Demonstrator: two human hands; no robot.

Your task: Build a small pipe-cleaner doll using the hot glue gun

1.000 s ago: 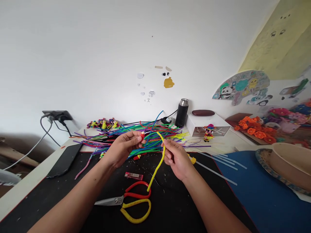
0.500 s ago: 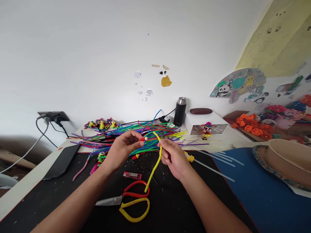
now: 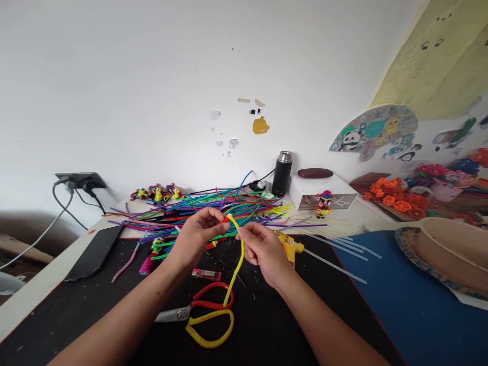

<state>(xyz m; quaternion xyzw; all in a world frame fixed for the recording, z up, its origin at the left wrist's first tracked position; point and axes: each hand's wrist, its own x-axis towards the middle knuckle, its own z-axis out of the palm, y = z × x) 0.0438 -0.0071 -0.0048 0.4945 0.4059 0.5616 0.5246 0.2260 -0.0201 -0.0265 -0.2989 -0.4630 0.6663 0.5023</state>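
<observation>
A small red piece (image 3: 225,220), seemingly of pipe cleaner, is pinched between the thumb and fingers of my left hand (image 3: 198,231). My right hand (image 3: 265,251) grips a yellow pipe cleaner (image 3: 240,259) close to its upper end. That upper end meets the red piece at my left fingertips, while the long tail hangs down over the scissors (image 3: 211,287). The scissors lie below my hands, with one red and one yellow handle. A pink lighter (image 3: 206,274) rests just above them. Behind my right hand sits a yellow glue gun (image 3: 293,248) with a glue stick in it.
A pile of coloured pipe cleaners (image 3: 244,203) spreads behind my hands. A black flask (image 3: 282,174) and a white box (image 3: 324,190) stand at the back. Loose glue sticks (image 3: 348,246) lie to the right, a phone (image 3: 95,253) to the left. Small figures (image 3: 156,193) lie by the wall.
My right hand has moved left, bringing the yellow pipe cleaner's upper end against the red piece. More of the glue gun shows now. The left hand holds nearly the same place.
</observation>
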